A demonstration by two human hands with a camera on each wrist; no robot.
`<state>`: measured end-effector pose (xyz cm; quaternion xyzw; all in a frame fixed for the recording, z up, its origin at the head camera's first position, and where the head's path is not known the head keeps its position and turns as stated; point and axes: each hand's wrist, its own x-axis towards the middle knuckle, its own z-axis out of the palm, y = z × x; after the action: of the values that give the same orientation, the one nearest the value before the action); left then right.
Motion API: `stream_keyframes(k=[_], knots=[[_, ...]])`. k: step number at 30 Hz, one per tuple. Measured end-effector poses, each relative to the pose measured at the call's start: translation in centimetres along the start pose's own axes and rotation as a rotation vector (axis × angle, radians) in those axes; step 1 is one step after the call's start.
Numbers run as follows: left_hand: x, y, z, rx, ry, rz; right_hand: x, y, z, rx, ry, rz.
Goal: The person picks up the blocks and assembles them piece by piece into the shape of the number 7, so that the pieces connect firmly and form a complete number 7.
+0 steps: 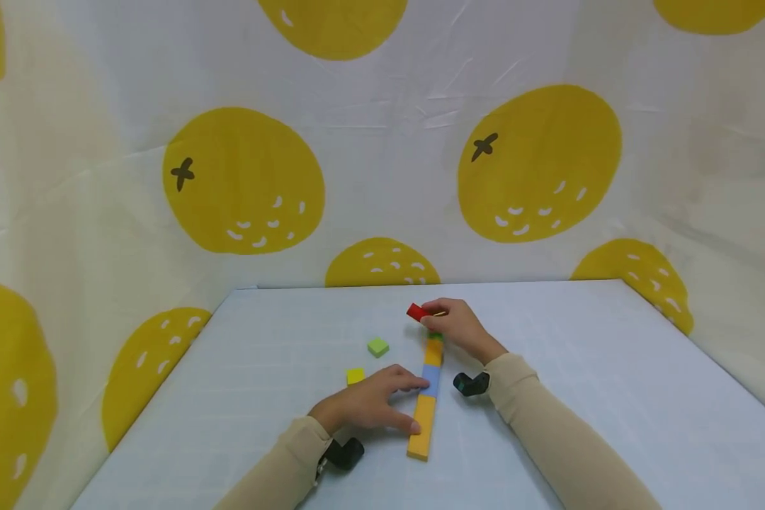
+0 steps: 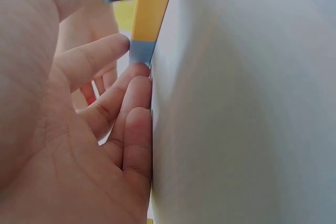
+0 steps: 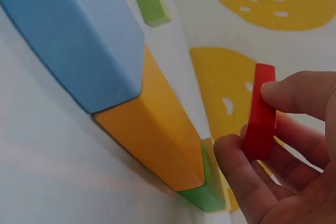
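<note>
A row of blocks runs away from me along the table: an orange block (image 1: 423,428) nearest, then a blue block (image 1: 430,379), another orange block (image 1: 433,352) and a green block (image 3: 205,192). Beyond the green one a pale yellow piece (image 3: 211,153) partly shows. My left hand (image 1: 372,400) lies at the row's left side, thumb on the near orange block and a fingertip touching the blue block. Above the far end, my right hand (image 1: 459,327) pinches a red block (image 3: 261,116) between thumb and fingers, tilted and apart from the row.
A light green block (image 1: 378,346) and a yellow block (image 1: 355,375) lie loose left of the row, the yellow one partly hidden by the left hand. The white table (image 1: 280,333) ends at a curtain (image 1: 389,177) printed with yellow fruit.
</note>
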<state>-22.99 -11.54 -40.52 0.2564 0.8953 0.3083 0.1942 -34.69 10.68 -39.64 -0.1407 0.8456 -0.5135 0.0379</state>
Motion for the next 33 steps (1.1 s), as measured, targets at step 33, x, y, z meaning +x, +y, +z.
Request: stream_keyframes(k=[33], knots=[[0.0, 0.0, -0.2, -0.005, -0.006, 0.004, 5.7, -0.9, 0.7, -0.269, -0.022, -0.109]])
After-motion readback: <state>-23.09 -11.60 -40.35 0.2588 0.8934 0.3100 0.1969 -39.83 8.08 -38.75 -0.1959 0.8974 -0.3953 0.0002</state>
